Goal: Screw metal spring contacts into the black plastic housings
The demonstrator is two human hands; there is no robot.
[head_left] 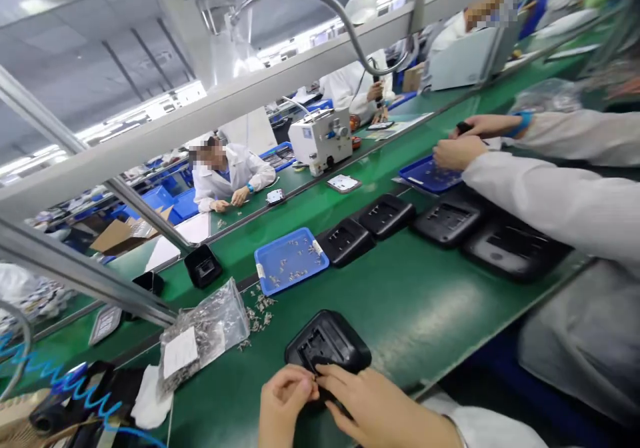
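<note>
A black plastic housing (325, 341) lies on the green belt (410, 301) just in front of me. My left hand (285, 405) is pinched closed at the housing's near edge, fingertips on something too small to name. My right hand (380, 411) rests beside it, fingers pressed together against the same edge of the housing. A clear bag of small metal parts (203, 335) lies to the left, with several loose parts (260, 308) spilled next to it. A blue tray (290, 259) holding more small parts sits behind.
Several more black housings (385, 215) line the belt toward the right. A neighbour's sleeved arms (550, 195) reach over a blue tray (430, 175). Other workers sit across the belt by a white machine (320, 141). A blue coiled cable (70, 385) and metal frame bars (90, 278) stand at left.
</note>
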